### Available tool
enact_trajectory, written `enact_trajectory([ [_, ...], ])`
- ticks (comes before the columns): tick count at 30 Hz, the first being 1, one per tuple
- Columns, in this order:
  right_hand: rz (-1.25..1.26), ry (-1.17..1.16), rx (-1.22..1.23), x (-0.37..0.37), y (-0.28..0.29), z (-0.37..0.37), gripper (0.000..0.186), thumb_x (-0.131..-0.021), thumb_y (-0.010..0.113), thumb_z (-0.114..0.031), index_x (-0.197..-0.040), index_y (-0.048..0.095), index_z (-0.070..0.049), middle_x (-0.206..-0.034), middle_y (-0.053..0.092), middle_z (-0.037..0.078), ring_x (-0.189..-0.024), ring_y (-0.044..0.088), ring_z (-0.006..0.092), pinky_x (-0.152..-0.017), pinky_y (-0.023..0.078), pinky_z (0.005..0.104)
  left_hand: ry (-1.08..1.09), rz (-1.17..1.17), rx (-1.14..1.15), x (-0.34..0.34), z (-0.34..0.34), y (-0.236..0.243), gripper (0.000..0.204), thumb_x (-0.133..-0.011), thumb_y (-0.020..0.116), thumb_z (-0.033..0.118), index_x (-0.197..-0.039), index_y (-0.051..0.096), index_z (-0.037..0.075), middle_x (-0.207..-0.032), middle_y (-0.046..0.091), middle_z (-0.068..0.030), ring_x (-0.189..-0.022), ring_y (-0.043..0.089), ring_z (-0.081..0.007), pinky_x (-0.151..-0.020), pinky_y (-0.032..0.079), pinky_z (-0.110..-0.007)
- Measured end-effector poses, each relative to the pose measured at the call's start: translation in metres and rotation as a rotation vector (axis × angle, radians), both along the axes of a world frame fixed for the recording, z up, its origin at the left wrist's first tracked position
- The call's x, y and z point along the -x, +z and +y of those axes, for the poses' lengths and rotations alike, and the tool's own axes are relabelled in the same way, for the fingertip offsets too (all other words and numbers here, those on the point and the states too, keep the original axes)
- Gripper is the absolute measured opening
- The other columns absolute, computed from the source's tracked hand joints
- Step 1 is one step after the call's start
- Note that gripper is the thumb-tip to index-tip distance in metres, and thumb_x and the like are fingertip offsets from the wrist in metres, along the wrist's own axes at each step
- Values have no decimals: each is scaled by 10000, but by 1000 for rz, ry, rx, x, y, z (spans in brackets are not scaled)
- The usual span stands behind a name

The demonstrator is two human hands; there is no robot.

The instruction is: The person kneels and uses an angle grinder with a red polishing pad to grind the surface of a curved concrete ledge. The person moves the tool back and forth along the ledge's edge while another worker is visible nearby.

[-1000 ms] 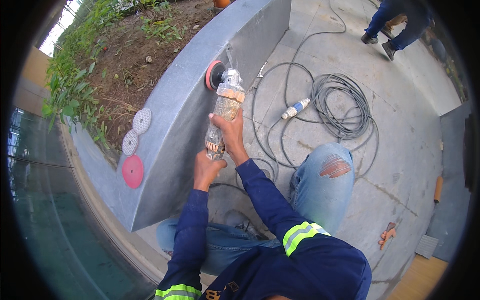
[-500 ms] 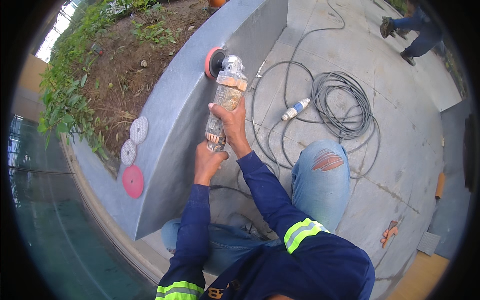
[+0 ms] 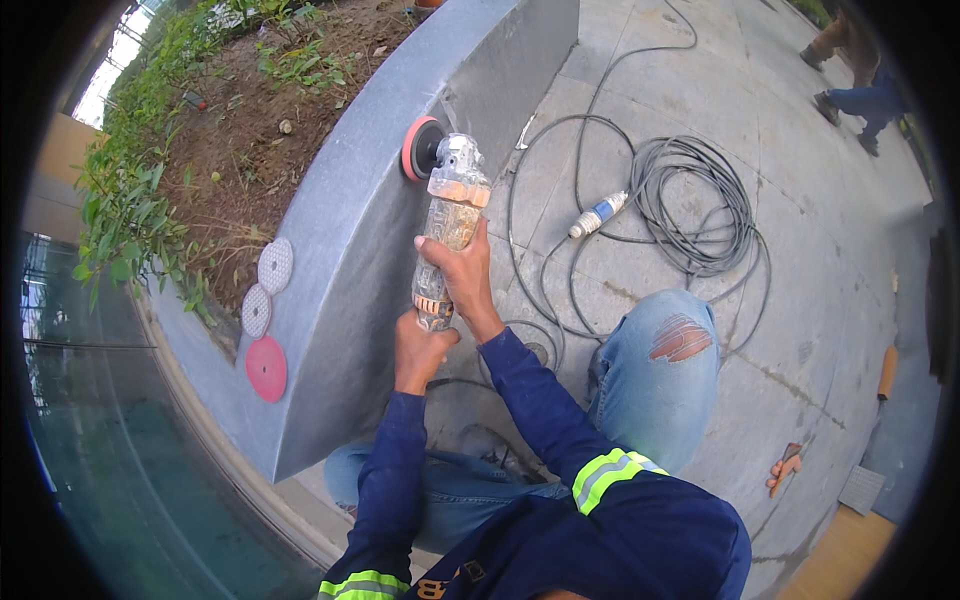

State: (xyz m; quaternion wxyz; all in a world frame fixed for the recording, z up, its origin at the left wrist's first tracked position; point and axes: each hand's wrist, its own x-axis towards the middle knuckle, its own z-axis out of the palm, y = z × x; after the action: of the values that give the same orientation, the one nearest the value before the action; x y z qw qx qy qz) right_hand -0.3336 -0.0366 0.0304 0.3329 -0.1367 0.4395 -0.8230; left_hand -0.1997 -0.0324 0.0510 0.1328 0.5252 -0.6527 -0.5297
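Both my hands are closed on a worn, dust-caked angle grinder (image 3: 452,222). My left hand (image 3: 420,350) wraps the rear end of its body, and my right hand (image 3: 462,275) grips the middle, thumb across the top. At the tool's head, a red-rimmed polishing disc (image 3: 422,150) with a black backing meets the upper edge of the grey planter wall (image 3: 350,215). Along the wall's top, to the left of my hands, lie two white perforated pads (image 3: 275,266) and a pink round pad (image 3: 266,369).
A coiled grey cable (image 3: 695,205) with a blue-and-white connector (image 3: 598,215) lies on the paving right of my knee. Soil and plants (image 3: 130,225) fill the planter. Other people's legs (image 3: 860,100) show at the far right. An orange-handled tool (image 3: 785,468) rests on the paving.
The grinder and both hands have shifted slightly down, the disc sliding along the wall edge toward me. At the far right, the other people's legs have moved.
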Motion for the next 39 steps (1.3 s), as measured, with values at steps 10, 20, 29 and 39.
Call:
enact_trajectory([
  [10, -43, -31, -65, 43, -2, -12, 615, -827, 858, -122, -1314, 505, 3, -1078, 648, 113, -875, 691, 195, -766, 605, 359, -44, -41, -36, 40, -16, -9, 311, -707, 804, 52, -991, 719, -38, -817, 726, -89, -644, 694, -191, -550, 528, -362],
  [20, -21, -22, 6, 44, 9, -16, 627, -849, 875, -125, -1334, 496, -5, -1079, 657, 104, -883, 691, 190, -773, 601, 347, -39, -11, -11, 36, -23, -1, 338, -703, 813, 73, -1014, 725, -24, -810, 724, -98, -616, 691, -205, -565, 536, -373],
  [29, 33, 7, -57, 23, 3, -5, 672, -856, 851, -138, -1397, 484, 15, -1138, 617, 116, -969, 645, 203, -854, 555, 363, -8, -21, -17, 17, -6, -14, 390, -705, 794, 113, -1075, 755, 0, -882, 777, -155, -782, 769, -294, -706, 575, -420],
  [39, 16, 62, -165, 49, -10, 6, 604, -856, 858, -137, -1311, 482, -7, -1106, 624, 115, -907, 653, 194, -805, 564, 366, -13, 45, -167, 39, 10, -9, 378, -704, 798, 62, -1058, 719, -43, -816, 725, -98, -583, 674, -197, -493, 492, -349],
])
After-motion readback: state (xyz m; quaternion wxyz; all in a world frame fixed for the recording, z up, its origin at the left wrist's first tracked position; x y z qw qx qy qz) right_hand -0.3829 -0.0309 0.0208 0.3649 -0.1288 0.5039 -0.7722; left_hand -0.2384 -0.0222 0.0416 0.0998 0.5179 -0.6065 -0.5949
